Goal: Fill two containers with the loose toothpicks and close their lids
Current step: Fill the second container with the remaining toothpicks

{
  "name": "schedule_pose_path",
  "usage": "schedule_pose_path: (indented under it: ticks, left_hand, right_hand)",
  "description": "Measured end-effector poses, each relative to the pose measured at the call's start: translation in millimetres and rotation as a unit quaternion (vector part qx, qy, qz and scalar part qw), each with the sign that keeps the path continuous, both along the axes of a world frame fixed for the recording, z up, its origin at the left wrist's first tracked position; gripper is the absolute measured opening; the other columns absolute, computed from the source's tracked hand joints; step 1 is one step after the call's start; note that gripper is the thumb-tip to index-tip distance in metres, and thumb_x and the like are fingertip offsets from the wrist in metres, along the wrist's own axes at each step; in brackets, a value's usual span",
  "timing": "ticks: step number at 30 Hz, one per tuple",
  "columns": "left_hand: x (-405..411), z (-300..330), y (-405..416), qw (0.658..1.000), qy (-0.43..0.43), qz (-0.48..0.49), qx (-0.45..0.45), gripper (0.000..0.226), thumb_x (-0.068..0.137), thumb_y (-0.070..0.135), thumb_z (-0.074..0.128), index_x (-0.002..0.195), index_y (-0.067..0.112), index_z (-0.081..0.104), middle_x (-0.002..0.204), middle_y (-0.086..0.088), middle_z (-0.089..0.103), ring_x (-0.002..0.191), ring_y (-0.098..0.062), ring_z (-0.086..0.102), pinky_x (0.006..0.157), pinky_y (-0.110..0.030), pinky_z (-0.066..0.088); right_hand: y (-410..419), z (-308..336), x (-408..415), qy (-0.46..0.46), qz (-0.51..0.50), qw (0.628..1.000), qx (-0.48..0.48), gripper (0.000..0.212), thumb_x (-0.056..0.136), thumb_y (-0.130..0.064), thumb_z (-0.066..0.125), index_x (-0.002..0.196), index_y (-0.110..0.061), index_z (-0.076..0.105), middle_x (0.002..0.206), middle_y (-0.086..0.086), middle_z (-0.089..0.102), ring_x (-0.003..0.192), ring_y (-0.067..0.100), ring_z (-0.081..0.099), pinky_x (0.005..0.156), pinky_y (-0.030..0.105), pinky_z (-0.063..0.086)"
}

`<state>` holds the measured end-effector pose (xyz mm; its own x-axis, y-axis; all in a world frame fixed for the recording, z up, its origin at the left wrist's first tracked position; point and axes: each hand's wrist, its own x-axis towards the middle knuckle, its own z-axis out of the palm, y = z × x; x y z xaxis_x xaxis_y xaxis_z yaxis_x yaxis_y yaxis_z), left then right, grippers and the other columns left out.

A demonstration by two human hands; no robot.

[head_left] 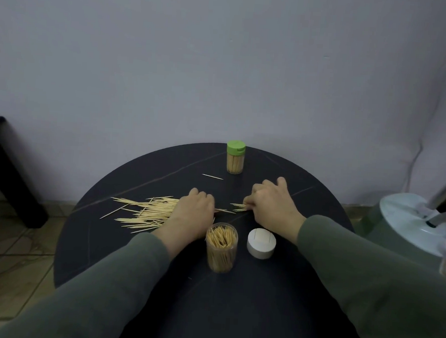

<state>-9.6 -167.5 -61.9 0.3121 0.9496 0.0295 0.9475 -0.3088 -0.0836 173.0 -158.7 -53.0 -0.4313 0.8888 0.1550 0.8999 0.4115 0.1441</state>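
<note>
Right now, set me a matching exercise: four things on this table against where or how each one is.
Things:
1. green-lidded jar
2. open jar
3. white lid
4. single toothpick

States:
A. lies alone, left of the far jar
B. far edge, closed
C. nearest, uncapped, holding toothpicks
D. resting on the table, right of the open jar

Pairs: 1-B, 2-C, 3-D, 4-A

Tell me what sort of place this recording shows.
Probably a room in a home: a small round dark table pushed against a plain wall, a tiled floor, and what looks like a fan base at right.
</note>
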Motion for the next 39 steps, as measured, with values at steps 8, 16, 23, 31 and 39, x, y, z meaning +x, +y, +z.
schedule_pose_path:
  ticks: [8,16,23,31,39]
  left_hand:
    - [-13,12,0,0.967,-0.244,0.070,-0.032,0.019,0.092,0.011,0.057,0.106,0.023,0.055,0.102,0.004,0.057,0.097,-0.014,0.052,0.084,-0.029,0.050]
    - [-17,38,-29,0.871,-0.481,0.086,-0.051,0.018,0.103,0.021,0.038,0.105,0.019,0.056,0.086,0.002,0.057,0.075,-0.009,0.051,0.061,-0.023,0.040]
    - [-9,46,-71,0.713,-0.687,0.029,-0.138,0.025,0.102,0.018,0.039,0.097,0.022,0.063,0.062,0.021,0.061,0.057,0.010,0.053,0.060,-0.018,0.040]
    - [1,17,-88,0.678,-0.710,0.058,-0.181,0.026,0.102,0.015,0.039,0.108,0.022,0.064,0.089,0.003,0.072,0.085,-0.008,0.067,0.073,-0.021,0.051]
    - [-7,6,-89,0.709,-0.685,0.040,-0.167,0.017,0.098,0.014,0.050,0.102,0.016,0.066,0.098,-0.007,0.069,0.099,-0.023,0.064,0.089,-0.037,0.051]
  right_hand:
    - [-8,15,1,0.285,-0.049,0.956,-0.058,0.012,0.094,-0.031,0.059,0.098,-0.033,0.071,0.092,-0.017,0.061,0.099,0.009,0.053,0.101,0.040,0.029]
    - [-32,36,-13,0.591,-0.018,0.781,-0.201,0.016,0.092,-0.019,0.062,0.105,-0.021,0.069,0.097,-0.012,0.067,0.092,0.000,0.061,0.067,0.008,0.046]
    - [-58,39,-29,0.683,0.035,0.672,-0.284,0.013,0.092,-0.013,0.059,0.097,-0.019,0.069,0.082,-0.015,0.069,0.072,-0.013,0.061,0.060,0.002,0.043]
    - [-72,18,-37,0.701,0.015,0.647,-0.300,0.016,0.090,-0.008,0.061,0.103,-0.009,0.071,0.097,0.002,0.073,0.090,0.006,0.068,0.078,0.016,0.053]
    - [-76,12,-30,0.652,0.021,0.709,-0.266,0.014,0.086,-0.010,0.069,0.093,-0.021,0.074,0.092,-0.002,0.075,0.090,0.008,0.069,0.076,0.017,0.053]
